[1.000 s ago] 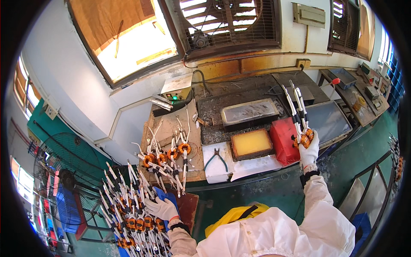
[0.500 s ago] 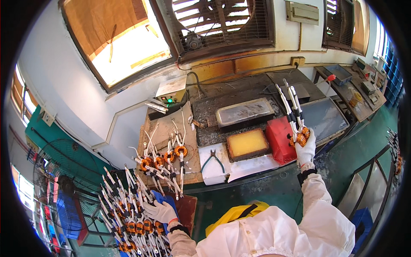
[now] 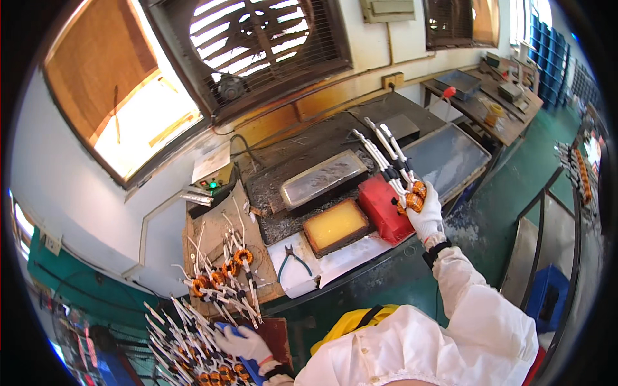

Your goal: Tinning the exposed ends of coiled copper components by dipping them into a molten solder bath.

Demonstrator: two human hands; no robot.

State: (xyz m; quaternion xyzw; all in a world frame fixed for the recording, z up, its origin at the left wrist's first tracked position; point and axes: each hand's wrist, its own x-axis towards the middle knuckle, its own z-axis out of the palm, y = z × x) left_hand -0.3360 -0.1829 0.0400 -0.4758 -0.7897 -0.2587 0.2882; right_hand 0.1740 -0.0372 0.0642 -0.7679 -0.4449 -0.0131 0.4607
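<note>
My right hand (image 3: 426,217), in a white glove, is closed around several copper-wound ring coils (image 3: 412,198). Their white leads (image 3: 381,154) with black sleeves point up and away, above a red block-shaped thing (image 3: 385,209). Low on the left, my gloved left hand (image 3: 243,344) lies over the edge of a blue bin (image 3: 252,368), fingers stretched out beside a dense pile of similar coils (image 3: 215,373). I see nothing held in it, though part of the fingers is hard to make out. More ring coils (image 3: 225,270) lie on the bench's left end.
A tray of yellow material (image 3: 337,226) stands before a metal-topped rectangular pot (image 3: 323,180). Pliers (image 3: 293,260) lie on white paper (image 3: 283,281). A box with a green light (image 3: 215,177) sits behind. At right are a grey flat tray (image 3: 447,157) and a metal rack (image 3: 537,238).
My view has turned, so the bench appears shifted left and the left hand sits lower. The right hand still holds the coils beside the red thing, their leads tilted more to the left.
</note>
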